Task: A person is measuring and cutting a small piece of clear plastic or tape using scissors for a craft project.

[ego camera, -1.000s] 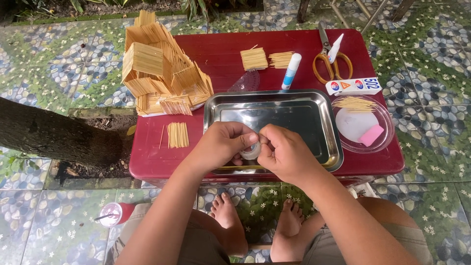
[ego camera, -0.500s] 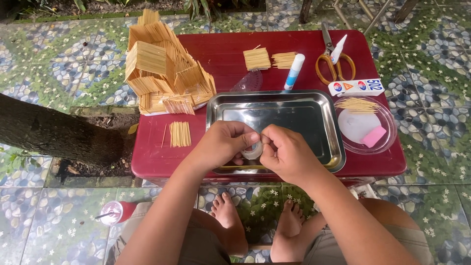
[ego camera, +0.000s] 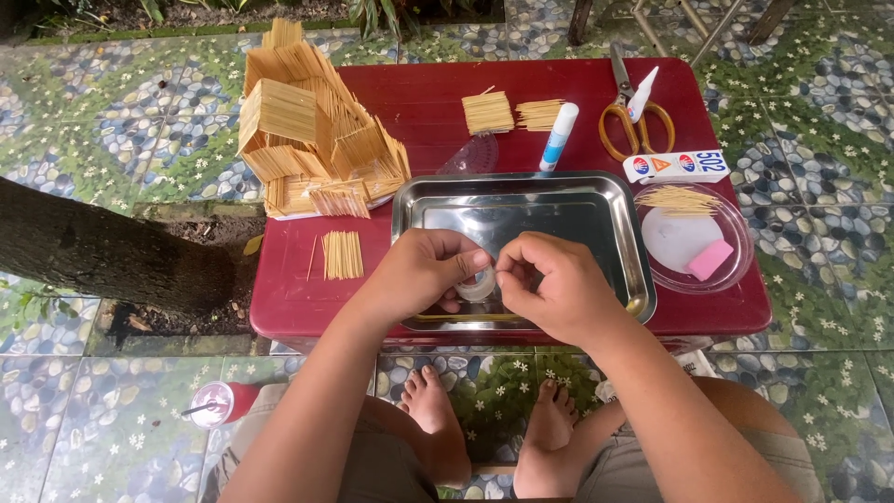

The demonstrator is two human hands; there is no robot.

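At the far left a dark tree trunk (ego camera: 102, 251) slants across the pebble-patterned floor tiles (ego camera: 121, 121), and a red cup with a straw (ego camera: 219, 405) stands on the floor below it. The red worktop (ego camera: 419, 102) begins beside the trunk: a house-like model of thin wooden sticks (ego camera: 312, 135) sits on its left rear part, with a small loose row of sticks (ego camera: 342, 254) lying in front of it.

The left hand (ego camera: 424, 275) is curled closed over the front of a steel tray (ego camera: 521, 210), its fingers (ego camera: 466, 264) pinching the left side of a small roll of clear tape (ego camera: 477, 284). The roll hangs just over the tray's front edge, squarely between both hands. The right hand (ego camera: 559, 289) meets it from the other side, thumb and forefinger pressed together at the roll's upper right edge; whether they grip a tape end is too small to tell.

Behind the tray lie two cut stick bundles (ego camera: 512, 114), a clear protractor (ego camera: 470, 154) and a white glue stick with a blue band (ego camera: 559, 137). Further right lie orange-handled scissors (ego camera: 636, 116), a small glue tube on a card (ego camera: 675, 166), and a clear round dish (ego camera: 694, 237) holding sticks and a pink block (ego camera: 711, 259). Bare feet (ego camera: 489, 419) rest on the tiles under the worktop.
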